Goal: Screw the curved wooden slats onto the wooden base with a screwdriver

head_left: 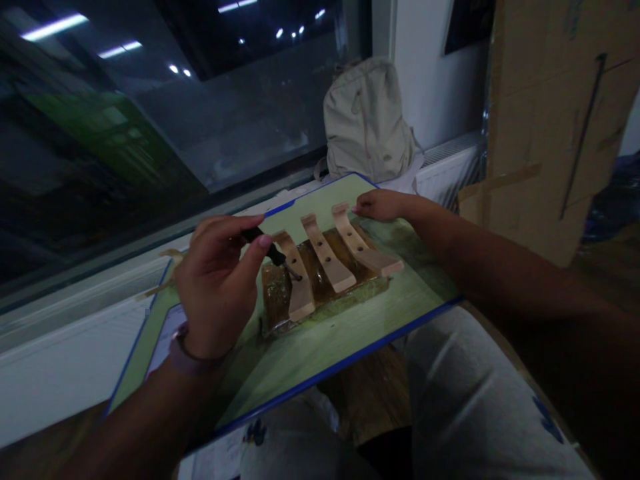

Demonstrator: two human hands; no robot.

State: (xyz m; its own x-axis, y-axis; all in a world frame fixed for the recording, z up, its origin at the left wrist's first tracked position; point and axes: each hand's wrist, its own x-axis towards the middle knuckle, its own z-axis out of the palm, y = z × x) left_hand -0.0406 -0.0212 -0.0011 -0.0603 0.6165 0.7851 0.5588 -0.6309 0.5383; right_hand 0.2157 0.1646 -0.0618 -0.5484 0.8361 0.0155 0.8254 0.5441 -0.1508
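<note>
A green board with a blue edge point(350, 333) rests across my lap. On it lies a brown wooden base point(280, 300) carrying three pale curved wooden hooks point(327, 257), each with small holes. My left hand point(217, 283) pinches a small black-handled tool point(267, 250), whose tip sits at the leftmost hook point(297, 287). My right hand point(383, 205) rests with curled fingers at the board's far edge, touching the upper end of the rightmost hook point(357, 243).
A beige backpack point(367, 123) leans on the white windowsill behind the board. A large cardboard box point(555, 113) stands at the right. A dark window fills the upper left. My grey-trousered legs lie under the board.
</note>
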